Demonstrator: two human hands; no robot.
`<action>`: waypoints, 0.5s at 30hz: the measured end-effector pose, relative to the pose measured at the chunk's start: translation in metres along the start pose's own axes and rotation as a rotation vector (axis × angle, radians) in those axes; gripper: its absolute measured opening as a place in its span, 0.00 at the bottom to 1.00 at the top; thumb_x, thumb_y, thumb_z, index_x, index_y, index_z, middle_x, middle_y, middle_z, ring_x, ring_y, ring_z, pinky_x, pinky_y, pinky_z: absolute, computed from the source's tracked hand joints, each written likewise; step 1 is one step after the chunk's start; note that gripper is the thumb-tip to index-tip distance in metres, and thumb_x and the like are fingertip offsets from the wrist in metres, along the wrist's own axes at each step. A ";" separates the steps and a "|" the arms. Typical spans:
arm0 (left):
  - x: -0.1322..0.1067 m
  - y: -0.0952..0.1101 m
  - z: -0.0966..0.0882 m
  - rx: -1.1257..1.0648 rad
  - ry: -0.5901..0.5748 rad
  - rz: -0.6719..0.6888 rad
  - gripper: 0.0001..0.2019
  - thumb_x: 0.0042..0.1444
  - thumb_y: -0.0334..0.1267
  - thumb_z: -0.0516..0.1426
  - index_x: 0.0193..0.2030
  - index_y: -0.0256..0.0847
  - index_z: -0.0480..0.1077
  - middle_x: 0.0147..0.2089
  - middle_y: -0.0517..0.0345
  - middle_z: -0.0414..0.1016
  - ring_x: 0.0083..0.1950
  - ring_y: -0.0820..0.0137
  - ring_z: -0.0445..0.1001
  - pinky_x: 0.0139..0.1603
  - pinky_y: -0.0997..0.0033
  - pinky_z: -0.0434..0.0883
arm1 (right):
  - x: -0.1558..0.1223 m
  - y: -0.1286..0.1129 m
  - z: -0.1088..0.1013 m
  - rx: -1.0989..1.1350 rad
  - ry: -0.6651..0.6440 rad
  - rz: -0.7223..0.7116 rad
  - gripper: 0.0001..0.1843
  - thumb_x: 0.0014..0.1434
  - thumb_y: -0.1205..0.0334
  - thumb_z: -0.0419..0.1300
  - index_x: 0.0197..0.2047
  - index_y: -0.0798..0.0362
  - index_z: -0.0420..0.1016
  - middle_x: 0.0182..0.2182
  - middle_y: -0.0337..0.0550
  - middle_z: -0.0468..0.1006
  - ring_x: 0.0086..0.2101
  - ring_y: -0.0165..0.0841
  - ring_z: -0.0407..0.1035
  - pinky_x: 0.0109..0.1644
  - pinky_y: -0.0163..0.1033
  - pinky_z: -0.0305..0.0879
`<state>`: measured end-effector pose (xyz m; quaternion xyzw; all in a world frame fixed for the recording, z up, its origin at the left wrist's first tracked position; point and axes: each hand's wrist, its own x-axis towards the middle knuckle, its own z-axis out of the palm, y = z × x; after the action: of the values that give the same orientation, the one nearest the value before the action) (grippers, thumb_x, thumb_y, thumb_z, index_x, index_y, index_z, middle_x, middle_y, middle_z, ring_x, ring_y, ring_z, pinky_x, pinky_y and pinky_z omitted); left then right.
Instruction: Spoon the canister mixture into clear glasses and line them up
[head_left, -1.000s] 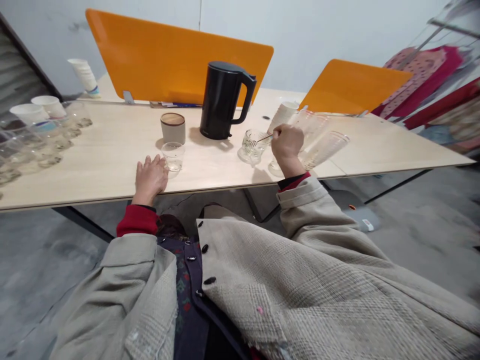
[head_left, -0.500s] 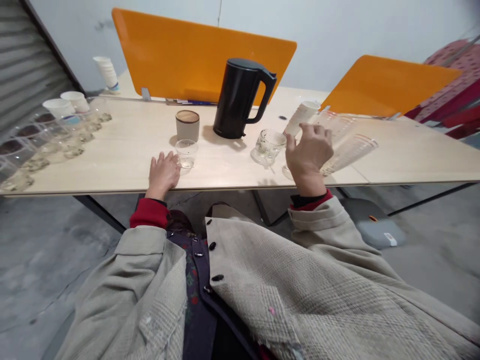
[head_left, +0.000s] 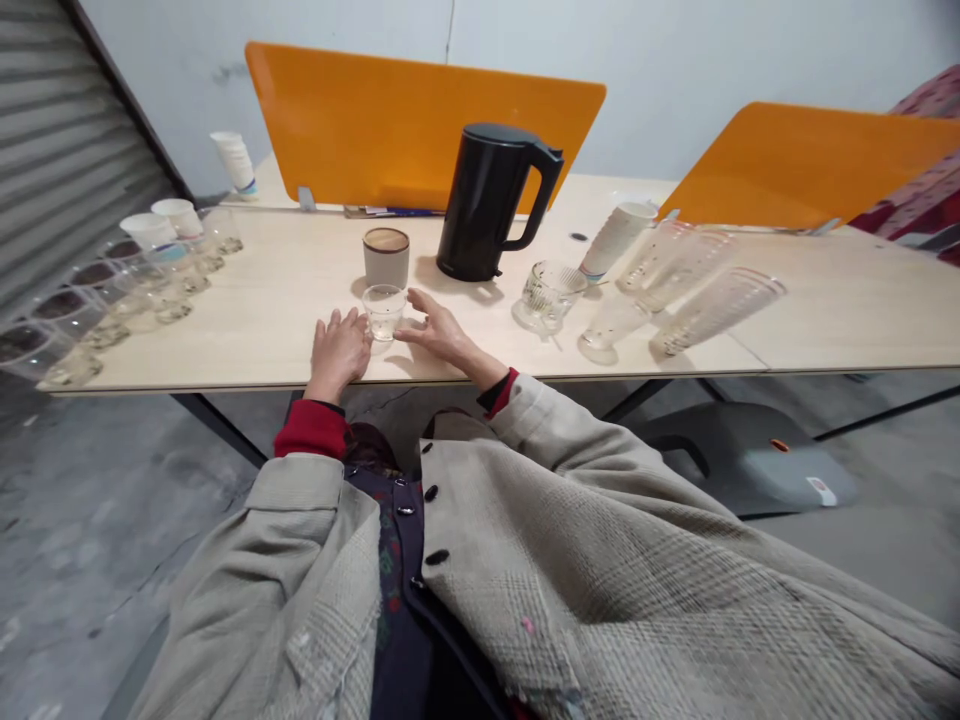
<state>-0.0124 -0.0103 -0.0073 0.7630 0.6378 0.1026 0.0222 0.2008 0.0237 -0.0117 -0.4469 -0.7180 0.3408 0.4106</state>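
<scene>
A small clear plastic cup (head_left: 385, 318) stands upright near the table's front edge, between my two hands. My left hand (head_left: 339, 350) lies flat on the table with its fingers out, close against the cup's left side. On the other side is my right hand (head_left: 441, 330), thumb and fingers apart, with the fingertips at the cup's right side; whether they press on it I cannot tell. Just behind the cup is a grey canister (head_left: 386, 262) with a wooden lid. A black electric kettle (head_left: 484, 205) stands behind and to the right.
A ribbed glass strainer cup (head_left: 551, 290) holds dark bits. Right of it lie a paper cup stack (head_left: 616, 240) and several clear cup stacks (head_left: 720, 310). Clear cups with dark contents (head_left: 64, 305) line the left. Orange dividers (head_left: 420, 125) stand at the back.
My right hand has moved left, from above the clear cups on the right to the right side of the small clear cup. My left hand stays beside that cup. The view has shifted slightly.
</scene>
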 end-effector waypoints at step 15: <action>0.000 0.000 0.001 0.018 0.017 0.013 0.30 0.76 0.42 0.41 0.79 0.42 0.63 0.84 0.48 0.59 0.85 0.45 0.53 0.83 0.33 0.52 | 0.022 -0.009 0.014 -0.089 0.150 0.066 0.31 0.57 0.37 0.71 0.53 0.51 0.78 0.44 0.44 0.84 0.45 0.40 0.77 0.54 0.47 0.72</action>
<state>-0.0123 -0.0105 -0.0087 0.7665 0.6338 0.1037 0.0092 0.1790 0.0383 -0.0035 -0.5123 -0.6845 0.2877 0.4315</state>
